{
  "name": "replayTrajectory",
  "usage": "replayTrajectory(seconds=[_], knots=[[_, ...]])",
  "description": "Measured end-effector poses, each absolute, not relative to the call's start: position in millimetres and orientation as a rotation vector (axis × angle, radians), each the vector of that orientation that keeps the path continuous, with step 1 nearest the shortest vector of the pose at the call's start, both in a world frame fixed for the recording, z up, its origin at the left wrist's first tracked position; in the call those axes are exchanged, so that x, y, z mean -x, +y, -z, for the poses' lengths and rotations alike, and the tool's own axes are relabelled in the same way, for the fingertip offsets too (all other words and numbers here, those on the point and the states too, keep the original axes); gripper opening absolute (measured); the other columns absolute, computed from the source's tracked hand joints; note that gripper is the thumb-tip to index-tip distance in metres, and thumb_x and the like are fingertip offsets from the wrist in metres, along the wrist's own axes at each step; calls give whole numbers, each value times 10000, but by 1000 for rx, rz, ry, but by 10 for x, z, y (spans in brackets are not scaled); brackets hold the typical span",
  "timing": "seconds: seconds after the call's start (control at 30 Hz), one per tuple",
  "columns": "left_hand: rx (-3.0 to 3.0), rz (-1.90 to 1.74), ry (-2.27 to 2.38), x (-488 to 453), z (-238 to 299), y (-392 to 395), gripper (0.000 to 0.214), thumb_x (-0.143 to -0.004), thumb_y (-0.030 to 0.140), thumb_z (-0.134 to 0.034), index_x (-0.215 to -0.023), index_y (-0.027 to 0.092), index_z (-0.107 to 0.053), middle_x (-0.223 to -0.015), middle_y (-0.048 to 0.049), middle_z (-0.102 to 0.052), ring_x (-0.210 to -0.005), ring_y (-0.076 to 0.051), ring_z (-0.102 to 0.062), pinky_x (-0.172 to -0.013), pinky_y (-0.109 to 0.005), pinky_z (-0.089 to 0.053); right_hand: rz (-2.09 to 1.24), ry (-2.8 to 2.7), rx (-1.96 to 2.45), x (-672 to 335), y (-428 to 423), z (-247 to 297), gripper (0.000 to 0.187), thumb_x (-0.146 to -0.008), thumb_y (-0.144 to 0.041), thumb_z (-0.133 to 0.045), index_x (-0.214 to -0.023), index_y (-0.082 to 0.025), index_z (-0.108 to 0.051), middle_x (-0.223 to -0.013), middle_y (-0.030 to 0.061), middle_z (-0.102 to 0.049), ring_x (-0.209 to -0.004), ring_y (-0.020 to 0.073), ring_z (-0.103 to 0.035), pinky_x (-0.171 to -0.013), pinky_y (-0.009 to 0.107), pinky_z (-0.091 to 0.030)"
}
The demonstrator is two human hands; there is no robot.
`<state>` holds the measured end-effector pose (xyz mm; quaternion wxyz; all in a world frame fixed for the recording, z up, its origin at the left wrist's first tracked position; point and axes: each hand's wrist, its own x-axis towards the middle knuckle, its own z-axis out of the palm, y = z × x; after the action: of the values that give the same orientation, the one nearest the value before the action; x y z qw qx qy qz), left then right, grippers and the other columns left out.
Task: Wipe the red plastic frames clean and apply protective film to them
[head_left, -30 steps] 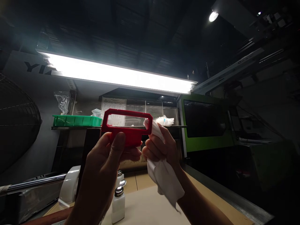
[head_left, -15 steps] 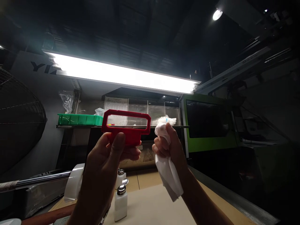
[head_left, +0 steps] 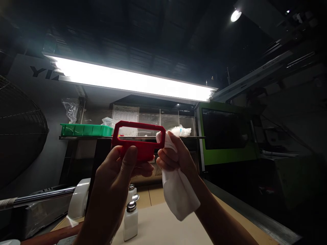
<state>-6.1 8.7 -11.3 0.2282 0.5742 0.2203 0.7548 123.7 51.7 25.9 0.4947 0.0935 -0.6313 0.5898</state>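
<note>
At the centre of the head view, a red frame (head_left: 141,147) is held up in front of the shelf (head_left: 153,137). Its long axis runs from 9 o'clock to just past 3 o'clock, with the solid block on the 6 o'clock side of its opening.

The left hand (head_left: 112,178) is at 8 o'clock from the frame. Its thumb lies on the near face of the block and its fingers pass behind, closed on the part. The left hand is therefore the nearer, in direct contact.

The right hand (head_left: 178,154) is at 4 o'clock, fingers curled tight around a white cloth (head_left: 180,197). From these fingers, the frame's end bar lies at 10 o'clock. Cloth shows on both sides of that bar; it appears to touch it, though the dim light leaves actual contact uncertain. The cloth's loose end hangs toward 6 o'clock.

Below, at 7 o'clock, a white bottle (head_left: 130,226) stands upright on the table (head_left: 155,226).
</note>
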Motion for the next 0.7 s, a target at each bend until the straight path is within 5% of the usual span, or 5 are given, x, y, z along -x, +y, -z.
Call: replayTrajectory(seconds=[0.23,0.43,0.7], knots=[[-1595,-2039,606,54,123,78,356,-744,518,-647,-922,213,-604,-706,26,-682,-601,-116,-605,-569,-200,-509,-1454,-1500,-268,-1189,547,-247,461,-915,-347,-372,-547,-159,-576,-295,-115,-192,-245,27,-87,-257,136,-164],[-1643,-2054,596,80,133,66,305,-789,504,-602,-852,206,-605,-674,25,-675,-601,-116,-611,-600,-203,-518,-1330,-1543,-225,-1257,661,-252,548,-774,-435,-589,-363,-187,-325,-292,-103,-221,-250,11,-175,-272,145,-197],[-1607,-2117,531,135,70,108,277,-784,484,-619,-835,212,-603,-681,32,-683,-569,-117,-619,-546,-206,-531,-1209,-1505,42,-1346,665,-151,589,-648,-669,-609,-405,-165,-425,-317,-92,-312,-236,0,-174,-272,168,-133]])
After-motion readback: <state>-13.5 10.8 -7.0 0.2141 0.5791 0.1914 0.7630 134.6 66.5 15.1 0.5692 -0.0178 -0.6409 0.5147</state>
